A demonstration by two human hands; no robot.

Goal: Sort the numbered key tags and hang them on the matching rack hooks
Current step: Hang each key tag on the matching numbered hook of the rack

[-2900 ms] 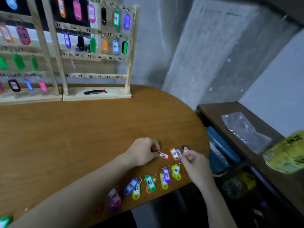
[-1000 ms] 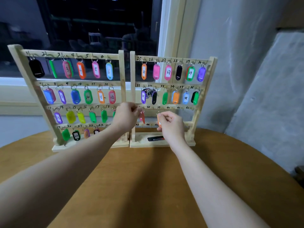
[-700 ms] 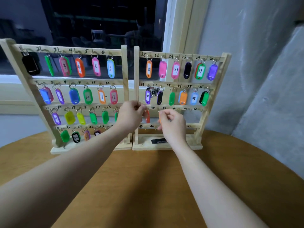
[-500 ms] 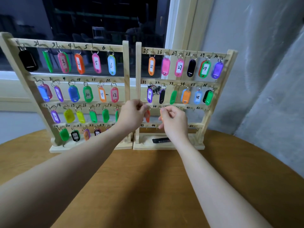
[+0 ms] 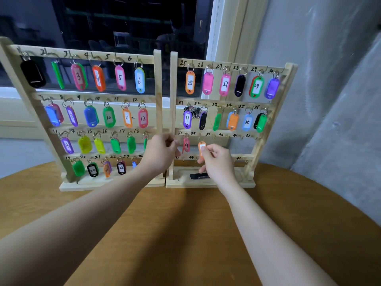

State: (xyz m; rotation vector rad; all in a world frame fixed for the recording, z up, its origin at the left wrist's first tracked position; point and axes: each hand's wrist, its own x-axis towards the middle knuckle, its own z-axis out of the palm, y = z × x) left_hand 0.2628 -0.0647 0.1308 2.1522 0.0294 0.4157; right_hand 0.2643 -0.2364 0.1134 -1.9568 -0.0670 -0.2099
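Two racks [image 5: 164, 93] up — right hand [image 5: 218, 164] pinching one orange tag [image 5: 202, 147] under 38; left hand [image 5: 159, 152] curled, grip unclear, beside one red tag [image 5: 186, 145].

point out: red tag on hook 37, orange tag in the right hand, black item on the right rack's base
red tag [image 5: 186, 145]: head view, its label window.
orange tag [image 5: 201, 145]: head view, upper body above the thumb.
black item [image 5: 195, 176]: head view, its left half.

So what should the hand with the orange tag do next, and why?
Probably let go. The right hand pinches the orange tag, which seems to hang by its ring under the 38 mark on the right rack, beside the red tag at 37. The left hand holds nothing I can see.
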